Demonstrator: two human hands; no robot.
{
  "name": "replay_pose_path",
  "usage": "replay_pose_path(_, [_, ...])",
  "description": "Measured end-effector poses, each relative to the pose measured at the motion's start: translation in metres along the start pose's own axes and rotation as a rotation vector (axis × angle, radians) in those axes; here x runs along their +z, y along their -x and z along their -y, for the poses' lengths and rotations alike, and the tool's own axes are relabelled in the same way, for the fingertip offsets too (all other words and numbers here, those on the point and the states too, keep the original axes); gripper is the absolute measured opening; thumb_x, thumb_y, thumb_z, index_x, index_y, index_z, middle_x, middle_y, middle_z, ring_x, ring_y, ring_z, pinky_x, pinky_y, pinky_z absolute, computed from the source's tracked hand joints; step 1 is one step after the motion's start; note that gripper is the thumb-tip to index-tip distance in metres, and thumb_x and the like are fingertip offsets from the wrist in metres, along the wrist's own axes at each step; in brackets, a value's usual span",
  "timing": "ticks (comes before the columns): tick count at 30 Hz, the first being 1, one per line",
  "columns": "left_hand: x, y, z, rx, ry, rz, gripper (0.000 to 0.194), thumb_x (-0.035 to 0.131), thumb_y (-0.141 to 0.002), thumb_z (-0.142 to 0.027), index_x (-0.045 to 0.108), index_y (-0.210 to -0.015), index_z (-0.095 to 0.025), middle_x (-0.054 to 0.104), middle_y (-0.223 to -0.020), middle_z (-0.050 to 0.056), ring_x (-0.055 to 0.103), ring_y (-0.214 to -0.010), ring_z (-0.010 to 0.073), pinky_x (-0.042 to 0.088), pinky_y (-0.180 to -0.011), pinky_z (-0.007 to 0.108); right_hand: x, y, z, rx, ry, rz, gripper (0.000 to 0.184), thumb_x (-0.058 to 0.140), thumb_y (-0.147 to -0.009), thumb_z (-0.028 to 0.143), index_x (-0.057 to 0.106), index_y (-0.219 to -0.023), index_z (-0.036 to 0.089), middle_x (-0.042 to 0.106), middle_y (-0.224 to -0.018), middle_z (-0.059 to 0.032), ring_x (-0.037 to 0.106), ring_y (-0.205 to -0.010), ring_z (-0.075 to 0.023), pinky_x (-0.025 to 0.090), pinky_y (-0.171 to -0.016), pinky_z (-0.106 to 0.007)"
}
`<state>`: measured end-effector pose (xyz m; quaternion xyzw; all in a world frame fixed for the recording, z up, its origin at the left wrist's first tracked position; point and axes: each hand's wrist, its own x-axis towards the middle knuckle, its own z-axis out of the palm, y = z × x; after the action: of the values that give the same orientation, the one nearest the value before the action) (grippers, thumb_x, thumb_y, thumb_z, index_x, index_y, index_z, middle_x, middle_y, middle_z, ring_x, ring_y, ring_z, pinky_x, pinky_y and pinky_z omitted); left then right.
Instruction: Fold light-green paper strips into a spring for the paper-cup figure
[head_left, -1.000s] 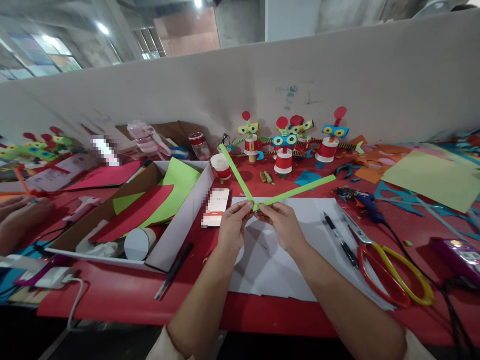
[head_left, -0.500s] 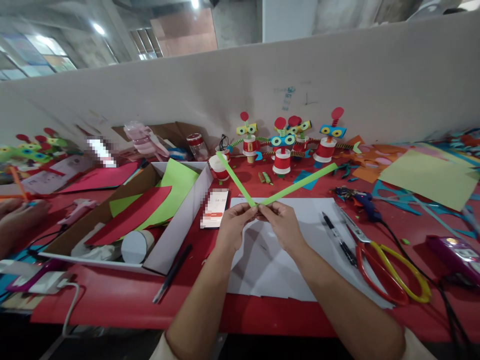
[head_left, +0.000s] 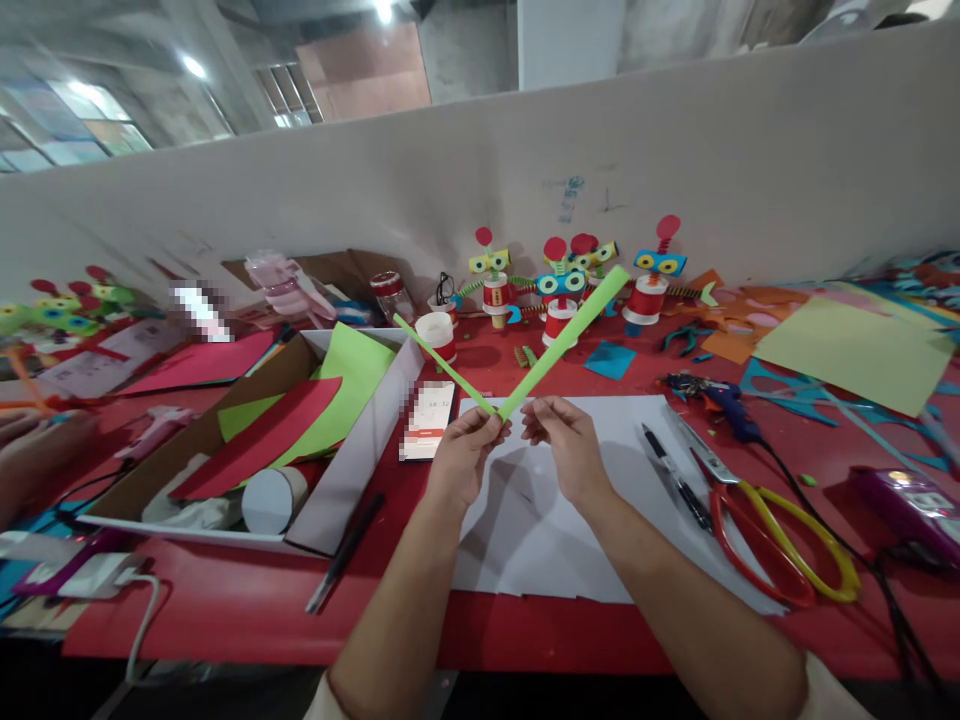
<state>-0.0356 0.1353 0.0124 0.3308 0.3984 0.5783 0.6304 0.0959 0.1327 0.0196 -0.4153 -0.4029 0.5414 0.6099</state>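
Two narrow green paper strips (head_left: 561, 345) meet in a V over the white paper sheets (head_left: 540, 540). My left hand (head_left: 465, 450) pinches them where their ends join; one strip leans to the left, the wider-looking one to the right. Just right of the joint, my right hand (head_left: 566, 445) is off the strips, its fingers loosely curled and a little apart with nothing visible in them. Beyond the strips stand several paper-cup robot figures (head_left: 561, 318) with coloured eyes, springy arms and red discs on top.
Left of the sheets are a phone (head_left: 427, 420), a black pen (head_left: 346, 550) and a box (head_left: 352, 450) of coloured paper. A pen (head_left: 679, 480), scissors (head_left: 795, 540), a glue gun (head_left: 720, 400) and a purple device (head_left: 911, 510) lie to the right. Another person's hand (head_left: 37, 450) is at far left.
My right hand has let go of the strips' joint and drawn slightly away. The right strip has swung up steeper, and the joint has shifted a little left in my left hand.
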Motion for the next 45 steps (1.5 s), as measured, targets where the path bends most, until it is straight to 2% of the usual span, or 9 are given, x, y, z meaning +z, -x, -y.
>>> replay_pose_path(5, [0.001,0.0,0.003,-0.022,-0.034,-0.032,0.031,0.087,-0.048,-0.032,0.062,-0.054,-0.016,0.058,-0.055,-0.001,0.05,-0.055,0.0089,0.038,-0.058,0.024,0.001,0.001,-0.001,-0.07,0.115,0.103,0.011,0.065,-0.073,0.03,0.065,-0.078,0.021,0.061,-0.069,0.002,0.057,-0.06,-0.0118,0.046,-0.056,-0.025])
replay_pose_path(10, [0.003,0.0,0.004,0.021,-0.039,-0.078,0.032,0.087,-0.046,-0.033,0.061,-0.051,-0.015,0.053,-0.049,-0.003,0.045,-0.05,0.0072,0.036,-0.055,0.023,0.004,0.004,-0.002,-0.017,0.167,0.209,0.015,0.069,-0.068,0.026,0.067,-0.082,0.021,0.067,-0.081,-0.001,0.062,-0.072,-0.016,0.051,-0.068,-0.03])
replay_pose_path(14, [0.002,-0.003,0.005,0.004,0.052,-0.058,0.031,0.089,-0.044,-0.029,0.062,-0.051,-0.015,0.056,-0.05,-0.002,0.049,-0.051,0.0076,0.04,-0.056,0.022,0.002,0.002,-0.006,0.0,0.109,0.2,0.014,0.069,-0.068,0.026,0.069,-0.08,0.02,0.068,-0.075,-0.0011,0.062,-0.07,-0.0166,0.051,-0.073,-0.032])
replay_pose_path(18, [0.0,-0.005,0.004,-0.081,0.235,-0.017,0.031,0.091,-0.042,-0.021,0.064,-0.057,-0.015,0.063,-0.06,-0.003,0.053,-0.053,0.0061,0.045,-0.058,0.02,0.002,0.002,-0.004,0.011,0.061,0.171,0.027,0.072,-0.065,0.026,0.07,-0.091,0.021,0.067,-0.079,-0.0002,0.063,-0.072,-0.0159,0.052,-0.072,-0.031])
replay_pose_path(21, [0.0,-0.005,0.003,-0.1,0.302,0.016,0.03,0.091,-0.043,-0.017,0.066,-0.06,-0.017,0.065,-0.065,-0.003,0.057,-0.059,0.007,0.047,-0.06,0.019,0.003,0.004,0.001,-0.056,0.09,0.176,0.029,0.074,-0.064,0.025,0.068,-0.092,0.022,0.066,-0.082,0.0001,0.062,-0.073,-0.015,0.051,-0.068,-0.029])
replay_pose_path(25, [0.0,-0.003,0.003,-0.123,0.326,0.04,0.034,0.092,-0.039,-0.018,0.069,-0.064,-0.017,0.067,-0.066,-0.002,0.061,-0.065,0.0097,0.048,-0.063,0.02,0.005,0.006,0.003,-0.191,0.21,0.151,0.012,0.073,-0.066,0.022,0.064,-0.073,0.022,0.063,-0.077,0.0011,0.058,-0.064,-0.0133,0.048,-0.06,-0.026])
replay_pose_path(30, [0.001,0.0,0.001,-0.149,0.318,0.027,0.027,0.089,-0.045,-0.016,0.069,-0.062,-0.017,0.068,-0.068,-0.001,0.06,-0.064,0.0107,0.048,-0.063,0.023,0.006,0.009,0.001,-0.402,0.384,0.148,0.006,0.064,-0.078,0.019,0.068,-0.074,0.022,0.065,-0.076,-0.0015,0.06,-0.068,-0.0153,0.049,-0.066,-0.028])
replay_pose_path(36, [0.008,0.003,0.001,-0.034,0.218,0.014,0.016,0.083,-0.054,-0.018,0.07,-0.063,-0.017,0.067,-0.065,0.0,0.058,-0.062,0.0093,0.045,-0.061,0.022,0.002,0.009,-0.003,-0.453,0.517,0.103,0.013,0.056,-0.082,0.016,0.068,-0.076,0.019,0.069,-0.077,-0.005,0.064,-0.072,-0.018,0.05,-0.068,-0.029])
replay_pose_path(45, [0.013,0.004,0.004,0.116,0.108,-0.071,0.017,0.084,-0.054,-0.021,0.068,-0.06,-0.016,0.061,-0.055,-0.003,0.051,-0.053,0.0068,0.041,-0.057,0.021,0.002,0.01,0.005,-0.368,0.548,0.095,0.012,0.057,-0.079,0.02,0.065,-0.071,0.02,0.065,-0.069,-0.0027,0.058,-0.064,-0.0167,0.044,-0.058,-0.027])
